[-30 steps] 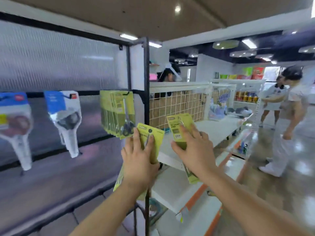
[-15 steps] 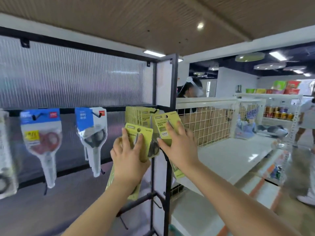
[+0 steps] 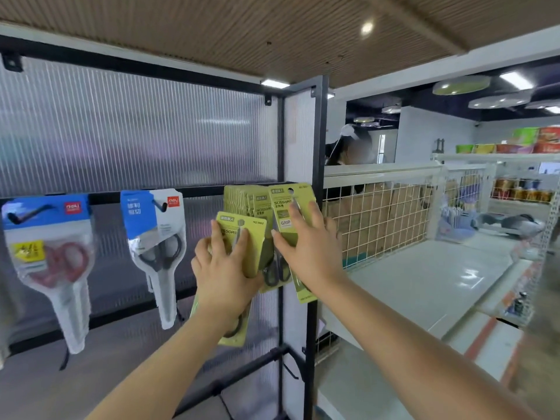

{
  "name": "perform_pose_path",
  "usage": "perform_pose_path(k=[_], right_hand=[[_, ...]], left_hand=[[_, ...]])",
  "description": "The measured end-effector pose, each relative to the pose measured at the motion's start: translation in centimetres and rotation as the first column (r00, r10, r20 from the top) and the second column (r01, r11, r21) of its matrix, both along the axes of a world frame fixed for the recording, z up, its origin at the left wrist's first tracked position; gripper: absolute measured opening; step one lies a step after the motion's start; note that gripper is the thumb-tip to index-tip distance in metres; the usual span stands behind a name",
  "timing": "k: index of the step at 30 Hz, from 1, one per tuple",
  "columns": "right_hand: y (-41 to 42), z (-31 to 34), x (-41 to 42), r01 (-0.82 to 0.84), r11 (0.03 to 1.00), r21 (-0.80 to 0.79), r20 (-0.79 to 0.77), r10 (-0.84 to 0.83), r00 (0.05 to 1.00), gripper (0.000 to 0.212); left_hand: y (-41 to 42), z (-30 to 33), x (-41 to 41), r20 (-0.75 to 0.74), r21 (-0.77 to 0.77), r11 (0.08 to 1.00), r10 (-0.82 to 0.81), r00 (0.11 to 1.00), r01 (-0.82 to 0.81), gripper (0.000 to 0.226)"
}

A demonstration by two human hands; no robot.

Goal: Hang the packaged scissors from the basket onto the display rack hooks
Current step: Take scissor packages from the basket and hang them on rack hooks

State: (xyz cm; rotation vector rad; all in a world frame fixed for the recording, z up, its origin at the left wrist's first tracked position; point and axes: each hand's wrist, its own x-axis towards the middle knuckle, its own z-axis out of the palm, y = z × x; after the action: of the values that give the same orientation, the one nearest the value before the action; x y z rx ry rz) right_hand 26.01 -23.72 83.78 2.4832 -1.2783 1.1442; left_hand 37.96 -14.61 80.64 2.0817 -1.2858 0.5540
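The right hand (image 3: 306, 253) is lifting a clasped green scissor pack (image 3: 286, 204) seemingly onto the hook, needing its hole aligned, while the left hand (image 3: 224, 274) is gripping a spare pack (image 3: 248, 237).

Both forearms reach up and fwd from near bottom of view, bare. Left hand (image 3: 225, 275) raised, back to camera, fingers curled w/ tips spread upward, gripping sth. Right hand (image 3: 306, 245) just right of it and a bit higher, fingers extended up-left, thumb underneath, pinching sth. Hands nearly touching.
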Motion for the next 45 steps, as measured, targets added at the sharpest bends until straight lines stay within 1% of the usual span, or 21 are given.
perform_pose_path(k=[4, 8, 13, 17, 20, 24, 28, 29, 31, 33, 36, 39, 40, 42, 43, 45], right_hand=[[0.0, -0.7, 0.3, -0.033, 0.999, -0.029, 0.038, 0.034, 0.999, 0.064], [-0.1, -1.0, 0.6, -0.012, 0.996, -0.085, -0.005, 0.012, 1.0, 0.064], [-0.3, -1.5, 1.6, -0.04, 0.999, -0.016, 0.028, 0.041, 0.999, 0.065], [-1.1, -1.7, 2.7, -0.033, 0.999, -0.038, -0.018, 0.032, 0.999, 0.066], [-1.8, -2.1, 3.8, -0.048, 0.998, -0.032, -0.02, 0.047, 0.999, 0.067], [-2.1, -2.6, 5.7, -0.07, 0.998, -0.001, 0.034, 0.07, 0.997, 0.069], [-2.2, -2.8, 7.5, -0.065, 0.998, 0.019, 0.067, 0.063, 0.996, 0.071], [-2.3, -2.8, 7.7, -0.064, 0.998, 0.026, 0.06, 0.062, 0.996, 0.072], [-2.6, -2.8, 7.7, -0.064, 0.997, 0.034, 0.027, 0.063, 0.998, 0.073], [-2.9, -2.9, 7.3, -0.116, 0.992, 0.053, 0.012, 0.116, 0.993, 0.072], [-3.0, -3.0, 5.9, -0.215, 0.975, 0.058, 0.082, 0.21, 0.974, 0.063], [-2.6, -2.7, 3.7, -0.279, 0.96, 0.002, 0.266, 0.268, 0.926, 0.052], [-2.5, -2.5, 3.0, -0.322, 0.947, 0.013, 0.319, 0.301, 0.899, 0.049], [-2.1, -1.6, 1.8, -0.422, 0.899, 0.117, 0.379, 0.352, 0.856, 0.039], [-1.8, -1.2, 1.4, -0.476, 0.86, 0.185, 0.397, 0.378, 0.837, 0.033], [-1.5, -0.4, 1.0, -0.541, 0.795, 0.275, 0.418, 0.407, 0.812, 0.023]], left_hand=[[-0.7, 0.1, 0.4, 0.003, -0.002, 1.0, 0.018, 1.0, -0.018, 0.087], [-1.0, 0.2, 0.9, 0.002, -0.015, 1.0, 0.019, 1.0, -0.019, 0.086], [-1.3, 0.1, 1.4, 0.001, -0.019, 0.999, 0.029, 1.0, -0.029, 0.087], [-1.4, -0.4, 2.0, 0.005, -0.055, 0.998, 0.029, 1.0, -0.028, 0.087], [-1.6, -0.8, 2.6, -0.039, -0.093, 0.995, 0.04, 0.998, -0.044, 0.085], [-1.5, -1.2, 3.2, -0.097, -0.125, 0.992, 0.025, 0.995, -0.037, 0.083], [-1.6, -2.0, 4.0, -0.028, -0.124, 0.992, 0.012, 1.0, -0.016, 0.083], [-1.6, -2.2, 4.2, -0.008, -0.133, 0.991, 0.004, 1.0, -0.005, 0.083], [-1.7, -2.5, 4.3, -0.01, -0.095, 0.995, -0.007, 1.0, 0.006, 0.083], [-2.0, -2.9, 4.3, 0.003, -0.07, 0.997, -0.035, 0.999, 0.035, 0.086], [-2.3, -3.5, 4.3, 0.106, -0.114, 0.99, -0.074, 0.992, 0.086, 0.092], [-2.4, -3.8, 3.6, 0.182, -0.186, 0.97, -0.119, 0.976, 0.153, 0.091], [-2.4, -3.8, 3.3, 0.202, -0.205, 0.964, -0.126, 0.971, 0.168, 0.088], [-2.4, -3.6, 2.7, 0.244, -0.212, 0.957, -0.145, 0.959, 0.199, 0.077], [-2.4, -3.6, 2.4, 0.254, -0.21, 0.955, -0.155, 0.955, 0.21, 0.073], [-2.7, -3.5, 2.0, 0.27, -0.221, 0.947, -0.168, 0.948, 0.231, 0.075]])
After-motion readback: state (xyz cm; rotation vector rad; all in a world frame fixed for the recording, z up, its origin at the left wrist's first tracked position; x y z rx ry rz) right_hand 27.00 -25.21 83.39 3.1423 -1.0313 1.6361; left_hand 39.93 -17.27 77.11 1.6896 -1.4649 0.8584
